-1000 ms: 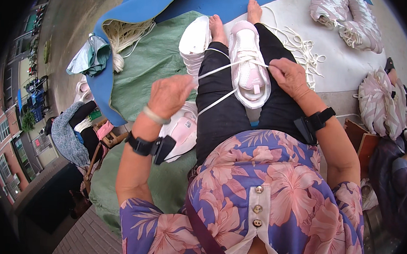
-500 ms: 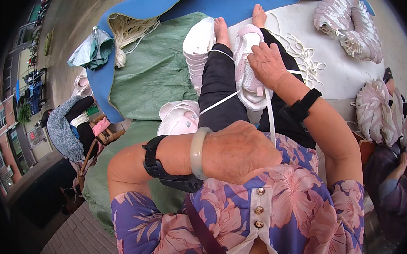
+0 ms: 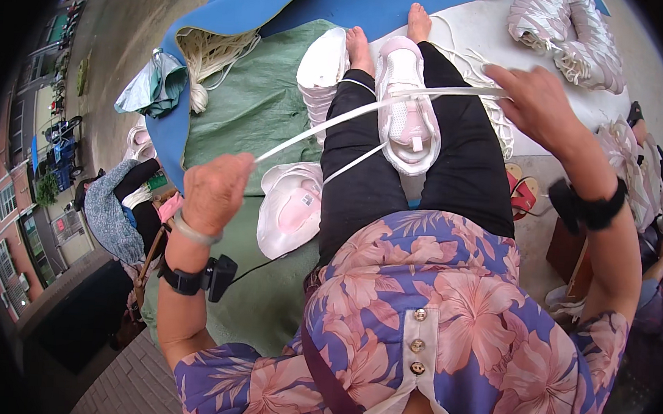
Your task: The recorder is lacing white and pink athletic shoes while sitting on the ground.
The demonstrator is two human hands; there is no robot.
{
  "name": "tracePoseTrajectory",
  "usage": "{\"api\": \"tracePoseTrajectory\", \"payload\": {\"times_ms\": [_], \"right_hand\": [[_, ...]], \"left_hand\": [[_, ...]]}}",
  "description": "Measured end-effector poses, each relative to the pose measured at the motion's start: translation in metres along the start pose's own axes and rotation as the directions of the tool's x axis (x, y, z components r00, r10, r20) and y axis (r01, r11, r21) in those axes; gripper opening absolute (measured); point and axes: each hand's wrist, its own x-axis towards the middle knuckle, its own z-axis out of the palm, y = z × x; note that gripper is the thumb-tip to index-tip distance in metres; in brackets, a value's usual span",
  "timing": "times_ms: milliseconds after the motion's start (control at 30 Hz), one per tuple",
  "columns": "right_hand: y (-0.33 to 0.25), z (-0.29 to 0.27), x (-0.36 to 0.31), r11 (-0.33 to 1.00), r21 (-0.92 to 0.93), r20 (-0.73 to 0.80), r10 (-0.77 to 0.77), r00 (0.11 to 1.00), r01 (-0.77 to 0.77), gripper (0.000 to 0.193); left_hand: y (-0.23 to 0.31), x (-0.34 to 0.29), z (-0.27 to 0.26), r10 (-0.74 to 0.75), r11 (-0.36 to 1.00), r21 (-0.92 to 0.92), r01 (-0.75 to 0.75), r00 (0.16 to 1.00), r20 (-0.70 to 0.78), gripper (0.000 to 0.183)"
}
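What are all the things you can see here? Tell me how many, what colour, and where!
shoe on lap: one, pink and white, resting on the black trousers
lace: one, white, pulled tight from the shoe out to both hands
shoes beside the legs: a few, pink and white, on the green cloth
green cloth: one, spread on the ground at left
blue mat: one, at the top
bundle of laces: one, cream, on the blue mat
pile of shoes: several, pale pink, top right
left hand: grip closed on the lace
right hand: grip closed on the lace
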Motion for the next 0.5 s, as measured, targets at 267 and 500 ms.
{"api": "tracePoseTrajectory", "payload": {"times_ms": [267,500], "right_hand": [[0.007,0.020,-0.096,0.987,-0.139,0.029,0.087,0.996,-0.082,0.020],[0.005,0.028,-0.073,0.822,0.322,0.014,0.491,0.871,-0.469,0.008]], "left_hand": [[-0.079,-0.041,0.037,-0.051,0.937,0.337,0.086,0.992,-0.111,0.004],[-0.045,-0.019,-0.022,0.192,0.925,0.380,-0.001,0.864,-0.465,0.020]]}}
